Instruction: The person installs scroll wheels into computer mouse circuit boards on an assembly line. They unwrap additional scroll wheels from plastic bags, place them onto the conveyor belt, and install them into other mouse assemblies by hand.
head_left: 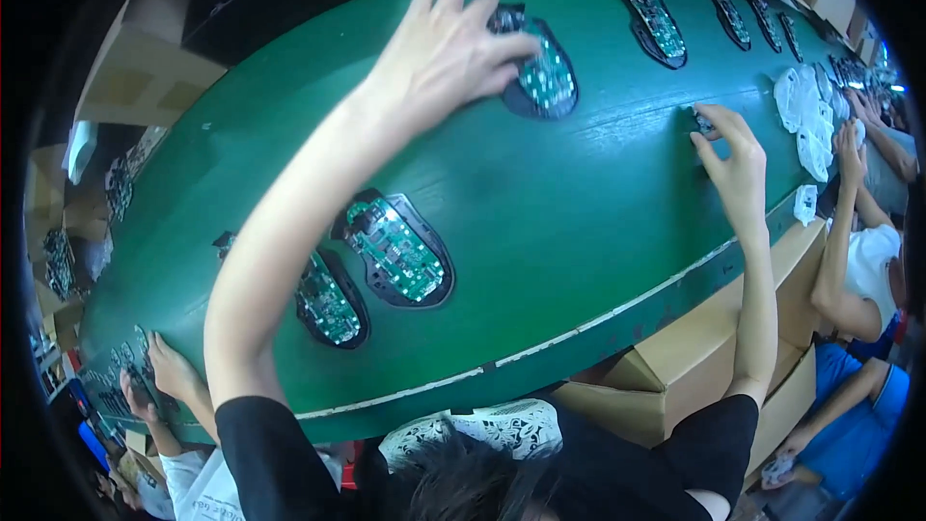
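Observation:
My left hand (pixel 439 53) stretches out over the far part of the green work surface. Its index finger and thumb are on the left edge of a computer mouse base (pixel 548 87) with a green circuit board; the other fingers are spread. That base looks slightly blurred. Off to the right, my right hand (pixel 738 154) pinches a small dark part (pixel 702 123) between thumb and fingers, and its kind is too small to tell. Two more mouse bases with boards, one (pixel 405 256) beside the other (pixel 330 304), lie by my left forearm, which partly covers the latter.
Further mouse bases (pixel 658 24) line the far side. White plastic shells (pixel 805 111) are heaped at the right. An open cardboard box (pixel 685 376) stands below the near edge. Other people's hands work at right (pixel 854 150) and lower left (pixel 174 367). A black bin (pixel 280 0) sits far left.

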`<state>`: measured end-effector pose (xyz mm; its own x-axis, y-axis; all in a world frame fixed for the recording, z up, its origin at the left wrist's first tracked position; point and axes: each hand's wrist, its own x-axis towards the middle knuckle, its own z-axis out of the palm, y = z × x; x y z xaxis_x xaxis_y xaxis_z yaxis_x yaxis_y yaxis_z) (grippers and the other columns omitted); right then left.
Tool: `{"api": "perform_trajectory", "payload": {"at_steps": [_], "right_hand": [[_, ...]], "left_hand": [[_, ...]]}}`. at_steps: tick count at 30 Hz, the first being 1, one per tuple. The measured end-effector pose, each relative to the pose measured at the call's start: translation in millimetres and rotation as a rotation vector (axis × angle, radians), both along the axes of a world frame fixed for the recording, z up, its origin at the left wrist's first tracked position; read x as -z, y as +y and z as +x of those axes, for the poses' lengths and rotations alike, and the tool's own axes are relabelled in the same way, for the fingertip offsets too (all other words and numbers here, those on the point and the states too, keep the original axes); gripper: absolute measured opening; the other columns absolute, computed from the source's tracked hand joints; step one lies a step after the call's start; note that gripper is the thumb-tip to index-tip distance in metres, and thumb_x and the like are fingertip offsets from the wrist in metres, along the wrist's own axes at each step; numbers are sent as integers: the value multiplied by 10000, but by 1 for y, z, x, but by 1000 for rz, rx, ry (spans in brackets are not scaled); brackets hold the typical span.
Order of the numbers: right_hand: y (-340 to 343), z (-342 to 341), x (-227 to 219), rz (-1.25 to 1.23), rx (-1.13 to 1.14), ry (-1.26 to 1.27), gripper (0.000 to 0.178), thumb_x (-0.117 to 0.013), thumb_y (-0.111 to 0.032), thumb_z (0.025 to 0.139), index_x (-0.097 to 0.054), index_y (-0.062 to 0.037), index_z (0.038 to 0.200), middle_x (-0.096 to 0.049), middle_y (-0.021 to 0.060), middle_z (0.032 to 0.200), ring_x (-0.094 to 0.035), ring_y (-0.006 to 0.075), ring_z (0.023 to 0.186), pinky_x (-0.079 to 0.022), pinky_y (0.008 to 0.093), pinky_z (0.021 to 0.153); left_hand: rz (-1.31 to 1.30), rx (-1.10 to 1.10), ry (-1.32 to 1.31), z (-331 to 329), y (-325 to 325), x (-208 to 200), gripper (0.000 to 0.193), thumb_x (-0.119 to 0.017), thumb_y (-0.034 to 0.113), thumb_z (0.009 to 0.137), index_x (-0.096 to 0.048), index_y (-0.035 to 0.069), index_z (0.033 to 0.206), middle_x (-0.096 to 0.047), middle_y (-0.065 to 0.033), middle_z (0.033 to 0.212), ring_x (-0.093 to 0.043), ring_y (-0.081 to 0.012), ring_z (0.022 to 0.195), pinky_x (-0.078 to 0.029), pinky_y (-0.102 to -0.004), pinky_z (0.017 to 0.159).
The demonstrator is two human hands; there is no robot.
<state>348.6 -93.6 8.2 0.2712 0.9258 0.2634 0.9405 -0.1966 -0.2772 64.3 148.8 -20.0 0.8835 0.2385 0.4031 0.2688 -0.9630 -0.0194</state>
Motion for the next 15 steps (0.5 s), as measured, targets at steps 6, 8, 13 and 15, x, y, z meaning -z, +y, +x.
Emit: {"api": "perform_trajectory", "payload": {"at_steps": [6,8,13,15], "right_hand": [[-11,39,14,-24,328,404,365,-749,-134,904,-709,-103,1265,-725,33,1007,-666,79,850,-521,218,523],[-17,47,3,-37,376,313,405,-750,-153,904,-684,-80,1297,-716,33,1023,-668,82,878,-510,203,512],[-20,-16,-57,90,276,698,434,-721,-141,910,-647,-13,1317,-694,86,1089,-676,117,908,-507,186,511],[-1,-69,-48,15,105,859,423,-705,-112,909,-640,-9,1315,-684,98,1100,-679,129,955,-524,192,524]], "left_hand": [[-375,-156,135,-41,-26,-57,529,-687,250,928,-539,239,1436,-507,-178,1460,-421,-382,1395,-328,-485,1156],[-339,-80,-138,-86,-37,-41,546,-737,318,861,-580,302,1384,-562,-176,1383,-473,-409,1335,-383,-539,1108],[-308,-170,318,-156,-109,-37,766,-849,308,732,-537,296,1431,-450,-221,1470,-437,-436,1359,-352,-580,1132],[-308,-235,338,-170,-129,-22,721,-833,262,761,-544,292,1421,-440,-247,1471,-430,-430,1367,-344,-606,1127]]}}
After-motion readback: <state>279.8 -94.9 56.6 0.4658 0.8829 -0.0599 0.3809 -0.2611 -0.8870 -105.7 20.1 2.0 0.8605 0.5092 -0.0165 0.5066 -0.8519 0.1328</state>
